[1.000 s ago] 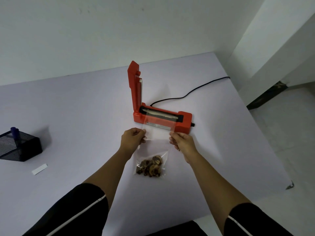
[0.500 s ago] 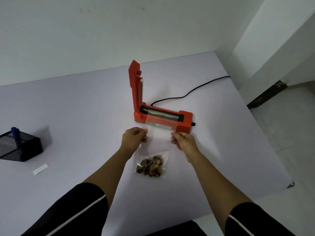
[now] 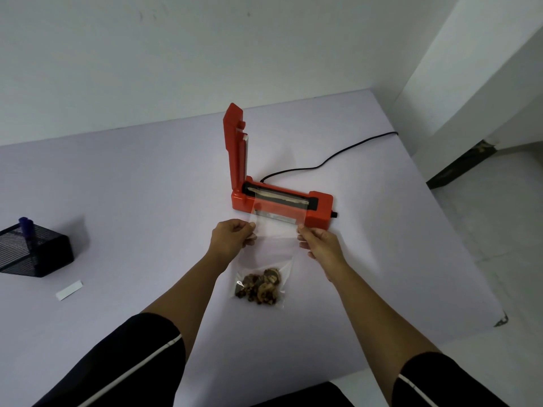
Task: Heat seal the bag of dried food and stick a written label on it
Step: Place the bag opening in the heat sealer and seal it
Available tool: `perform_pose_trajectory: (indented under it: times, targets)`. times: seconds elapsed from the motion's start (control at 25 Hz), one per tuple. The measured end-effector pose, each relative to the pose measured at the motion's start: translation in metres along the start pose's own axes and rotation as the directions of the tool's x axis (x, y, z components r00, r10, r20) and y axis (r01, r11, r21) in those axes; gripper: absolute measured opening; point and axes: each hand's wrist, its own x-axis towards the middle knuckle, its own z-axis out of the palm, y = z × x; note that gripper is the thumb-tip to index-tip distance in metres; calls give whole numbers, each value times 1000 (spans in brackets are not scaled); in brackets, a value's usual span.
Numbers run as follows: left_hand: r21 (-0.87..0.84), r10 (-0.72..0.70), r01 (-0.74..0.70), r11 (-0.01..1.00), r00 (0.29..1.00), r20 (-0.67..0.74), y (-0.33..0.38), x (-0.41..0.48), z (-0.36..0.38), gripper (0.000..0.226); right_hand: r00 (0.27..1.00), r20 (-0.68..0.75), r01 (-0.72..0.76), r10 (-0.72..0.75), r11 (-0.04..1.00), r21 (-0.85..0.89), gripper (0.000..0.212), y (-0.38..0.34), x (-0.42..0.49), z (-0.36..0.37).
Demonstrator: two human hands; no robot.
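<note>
A clear plastic bag [image 3: 274, 242] with brown dried food [image 3: 260, 286] at its bottom lies on the pale table. Its open top edge rests across the sealing strip of the orange heat sealer [image 3: 318, 205], whose lid [image 3: 235, 148] stands raised upright. My left hand [image 3: 230, 237] pinches the bag's left edge near the top. My right hand [image 3: 318, 243] pinches the right edge. A small white label strip [image 3: 69, 290] lies at the left of the table.
A black mesh holder [image 3: 35, 252] with a blue pen [image 3: 26, 229] sits at the far left. The sealer's black cord [image 3: 329, 160] runs back right over the table edge. The table's right corner [image 3: 499, 318] is close; floor lies beyond.
Both hands have pushed the bag forward, so its top edge now lies further over the sealer's strip. The food end slid slightly toward the sealer.
</note>
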Motion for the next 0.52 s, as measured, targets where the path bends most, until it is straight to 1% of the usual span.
perform_pose_trajectory:
  times: [0.04, 0.08, 0.12, 0.2, 0.24, 0.28, 0.32, 0.36, 0.4, 0.44, 0.48, 0.52]
  targets:
    - [7, 1, -1, 1000, 1000, 1, 0, 0, -1, 20, 994, -75, 76, -83, 993, -91, 28, -2, -4, -2]
    - [10, 0, 0, 1000, 1000, 3, -1, 0, -1, 20, 967, -168, 162, -191, 972, -172, 34, -7, -7, -5]
    - [14, 0, 0, 1000, 1000, 4, -1, 0, -2, 20, 920, -252, 244, -300, 942, -229, 39, -16, -10, -8]
    - [25, -2, 2, 1000, 1000, 5, -1, 1, -3, 20, 788, -357, 410, -503, 859, -305, 41, -43, -9, -14]
    - [31, -3, 3, 1000, 1000, 7, -1, 1, -3, 20, 706, -366, 510, -606, 794, -330, 37, -61, -7, -17]
    - [33, -5, 5, 999, 1000, 8, -1, 1, -2, 20, 614, -348, 620, -709, 705, -344, 29, -81, -4, -19]
    - [33, -7, 7, 999, 1000, 12, -1, 2, -2, 20, 516, -302, 724, -801, 597, -345, 20, -102, -4, -19]
    - [30, -9, 9, 1000, 1000, 16, -1, 2, -2, 20, 427, -232, 801, -874, 485, -351, 16, -124, -5, -17]
    - [24, -11, 11, 1000, 1000, 18, -1, 2, -1, 20, 349, -134, 852, -927, 374, -367, 21, -143, -8, -13]
    - [18, -13, 12, 1000, 1000, 17, -1, 1, -1, 20, 281, 1, 886, -960, 259, -385, 28, -161, -12, -9]
    - [14, -12, 12, 1000, 1000, 15, 0, 1, -2, 19, 235, 163, 901, -958, 152, -407, 35, -175, -15, -4]
    - [9, -11, 11, 1000, 1000, 12, 0, 1, -2, 19, 216, 329, 899, -919, 56, -434, 41, -185, -18, 1]
